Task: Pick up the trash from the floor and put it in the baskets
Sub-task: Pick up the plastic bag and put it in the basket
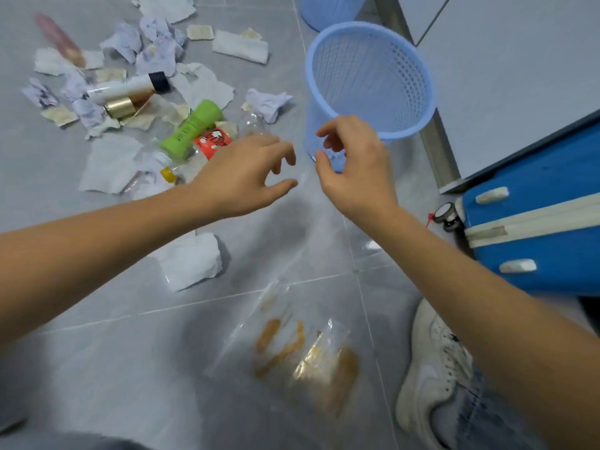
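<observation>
A clear plastic bag [292, 345] with brown smears stretches, blurred, from the floor tiles up to a thin top edge between my two hands. My left hand [246, 173] has its fingers spread and relaxed, thumb tip close to that edge. My right hand [350, 164] hovers at the near side of a light blue mesh basket [373, 82], fingers loosely curled, thumb and forefinger apart. Neither hand visibly grips the bag. A second blue basket [324, 11] stands behind, cut off by the top edge.
A trash pile lies at upper left: crumpled papers [156, 50], a green bottle [191, 128], a white tube [126, 87], a clear bottle [165, 164], a red wrapper [212, 141]. A torn paper [191, 259] lies under my left forearm. A blue case [535, 206] and my white shoe [431, 368] are on the right.
</observation>
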Tool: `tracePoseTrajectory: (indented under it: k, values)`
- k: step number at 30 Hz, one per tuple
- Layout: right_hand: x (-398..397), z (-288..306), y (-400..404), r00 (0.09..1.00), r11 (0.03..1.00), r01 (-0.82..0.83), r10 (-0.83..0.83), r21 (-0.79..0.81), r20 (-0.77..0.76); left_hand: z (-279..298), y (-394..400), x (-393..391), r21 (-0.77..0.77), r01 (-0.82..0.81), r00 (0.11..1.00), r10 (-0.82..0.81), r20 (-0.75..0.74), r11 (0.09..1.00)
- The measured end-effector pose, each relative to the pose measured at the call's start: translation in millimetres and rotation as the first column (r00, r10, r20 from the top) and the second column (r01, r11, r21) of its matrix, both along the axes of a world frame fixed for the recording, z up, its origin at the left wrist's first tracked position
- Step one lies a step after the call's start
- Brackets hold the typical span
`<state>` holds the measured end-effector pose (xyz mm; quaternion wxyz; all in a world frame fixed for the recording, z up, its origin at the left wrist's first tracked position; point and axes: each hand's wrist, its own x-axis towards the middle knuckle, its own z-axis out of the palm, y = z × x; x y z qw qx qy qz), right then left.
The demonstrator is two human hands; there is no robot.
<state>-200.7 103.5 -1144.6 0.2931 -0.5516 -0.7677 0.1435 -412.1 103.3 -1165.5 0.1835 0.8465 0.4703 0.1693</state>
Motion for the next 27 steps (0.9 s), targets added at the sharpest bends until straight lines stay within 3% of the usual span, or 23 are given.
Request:
tracePoseTrajectory:
  k: [7,11,17,21,27]
  values:
    - [29,-47,-73,0.991,0.958,-0.061,0.092,-0.282,0.097,-44,-68,-13,-0.240,-0.118,0.992,0.104,-0.067,0.964]
    - [53,-97,-117,0.971,0.878,-0.103,0.191,-0.467,0.144,-79,-111,-15,-0.335,-0.172,0.981,0.131,-0.140,0.926]
    - [88,-142,-173,0.960,0.759,-0.015,0.194,-0.651,0.204,-119,-162,-13,-0.434,-0.248,0.966,0.190,-0.172,0.866]
    - [96,-159,-188,0.957,0.687,0.028,0.191,-0.727,0.217,-135,-183,-10,-0.488,-0.275,0.958,0.193,-0.212,0.829]
    - [90,-180,-188,0.986,0.643,0.085,0.055,-0.761,0.157,-146,-201,-8,-0.588,-0.248,0.962,0.123,-0.244,0.770]
